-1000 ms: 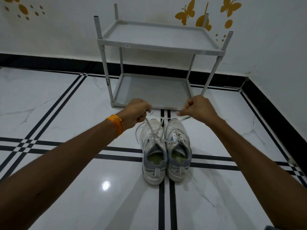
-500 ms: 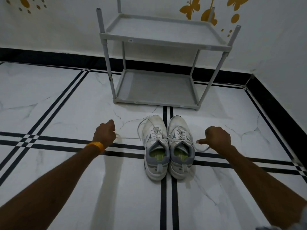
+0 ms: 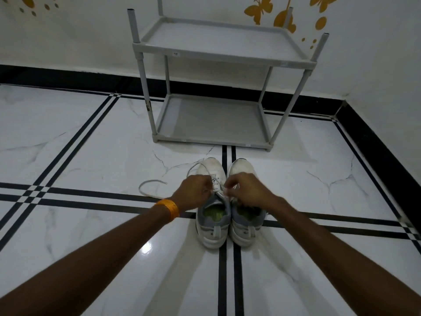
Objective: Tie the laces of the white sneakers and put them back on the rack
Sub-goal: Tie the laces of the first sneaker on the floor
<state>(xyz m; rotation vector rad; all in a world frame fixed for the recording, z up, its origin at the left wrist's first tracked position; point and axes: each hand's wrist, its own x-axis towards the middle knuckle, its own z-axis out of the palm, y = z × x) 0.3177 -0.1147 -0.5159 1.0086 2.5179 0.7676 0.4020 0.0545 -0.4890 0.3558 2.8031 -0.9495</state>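
Two white sneakers stand side by side on the floor, toes toward the rack: the left sneaker [image 3: 211, 226] and the right sneaker [image 3: 245, 224]. My left hand [image 3: 193, 192] and my right hand [image 3: 248, 190] meet over the left sneaker's tongue, each pinching its white lace [image 3: 218, 187]. A loose end of that lace [image 3: 150, 185] curls on the floor to the left. My hands hide the knot area. The grey two-shelf rack [image 3: 214, 139] stands just beyond the shoes, both shelves bare.
The rack stands against a white wall with yellow butterfly stickers [image 3: 259, 9]. A black skirting [image 3: 376, 142] runs along the back and right walls, forming a corner at the right. The floor is glossy white marble with black stripes [image 3: 91, 197].
My hands, spread wide apart pulling the lace taut half a second ago, have come together over the left sneaker. The lace end now lies slack on the floor at left.
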